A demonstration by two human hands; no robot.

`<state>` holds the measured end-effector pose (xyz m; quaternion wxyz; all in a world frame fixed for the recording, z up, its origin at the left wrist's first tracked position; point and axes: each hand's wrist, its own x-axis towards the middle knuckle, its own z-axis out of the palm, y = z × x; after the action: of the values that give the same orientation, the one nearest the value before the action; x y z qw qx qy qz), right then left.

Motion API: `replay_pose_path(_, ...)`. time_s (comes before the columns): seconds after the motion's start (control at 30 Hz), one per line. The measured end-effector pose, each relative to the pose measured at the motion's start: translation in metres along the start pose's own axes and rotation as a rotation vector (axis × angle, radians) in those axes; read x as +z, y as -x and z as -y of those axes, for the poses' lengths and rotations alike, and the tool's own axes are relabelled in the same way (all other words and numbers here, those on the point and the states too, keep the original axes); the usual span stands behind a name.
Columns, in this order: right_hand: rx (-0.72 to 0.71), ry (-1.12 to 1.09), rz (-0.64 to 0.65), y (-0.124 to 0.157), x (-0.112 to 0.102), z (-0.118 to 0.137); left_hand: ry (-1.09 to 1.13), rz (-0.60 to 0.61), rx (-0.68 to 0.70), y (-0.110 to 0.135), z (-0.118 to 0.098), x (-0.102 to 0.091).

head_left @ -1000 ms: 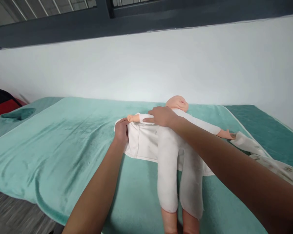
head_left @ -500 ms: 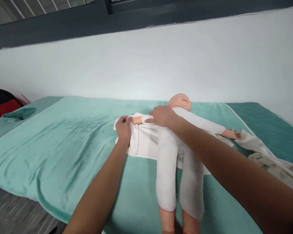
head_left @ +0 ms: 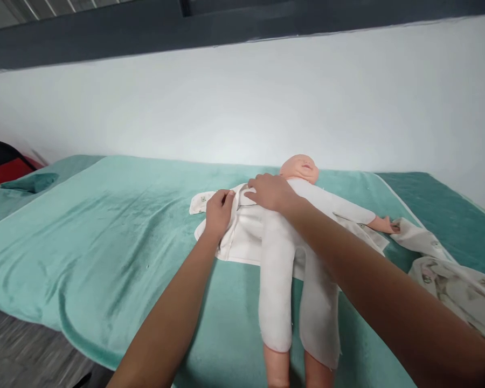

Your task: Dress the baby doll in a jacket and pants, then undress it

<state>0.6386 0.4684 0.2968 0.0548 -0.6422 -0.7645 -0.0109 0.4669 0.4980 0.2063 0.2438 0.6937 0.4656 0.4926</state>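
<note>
A baby doll (head_left: 277, 280) with a white cloth body lies on its back, its head toward the wall. Under it is spread a white baby shirt (head_left: 242, 237) with a small print showing on the sleeve to the left. My left hand (head_left: 220, 213) pinches the shirt's cloth by that sleeve, where the doll's hand is now covered. My right hand (head_left: 269, 191) grips the doll's upper arm on the same side, near the chest. The doll's other arm (head_left: 353, 207) stretches out to the right, its hand at a printed cloth piece (head_left: 420, 237).
A green plush blanket (head_left: 105, 242) covers the bed, which stands against a white wall (head_left: 226, 108). More printed cloth (head_left: 456, 285) lies at the right, partly behind my forearm. A black and red item (head_left: 4, 164) is at the far left.
My left hand has moved right along the doll's arm with the shirt cloth, and the doll's hand on that side has gone out of sight. My right hand stays in place.
</note>
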Motion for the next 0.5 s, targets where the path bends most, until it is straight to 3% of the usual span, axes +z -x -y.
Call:
replay_pose_path(0.13,0.087,-0.275,-0.322,0.036,-0.008,-0.029,-0.143,-0.17,-0.06,-0.004,0.01,-0.002)
replay_pose_path(0.2,0.202,-0.278,-0.532,0.066,-0.007,-0.047,-0.243,-0.135,-0.058,-0.005,0.012,-0.001)
replay_pose_path(0.27,0.428,-0.201,-0.692,0.097,-0.001,-0.063,-0.294,-0.082,-0.031,-0.004,0.013,0.0)
replay_pose_path(0.37,0.685,-0.178,-0.54,0.133,0.009,-0.079,-0.306,-0.061,0.015,-0.004,0.011,0.002)
replay_pose_path(0.43,0.724,-0.17,-0.408,0.144,0.014,-0.081,-0.313,-0.061,0.043,-0.004,0.009,0.002)
replay_pose_path(0.5,0.7,-0.178,-0.375,0.146,0.017,-0.08,-0.327,-0.058,0.065,-0.003,0.007,0.001)
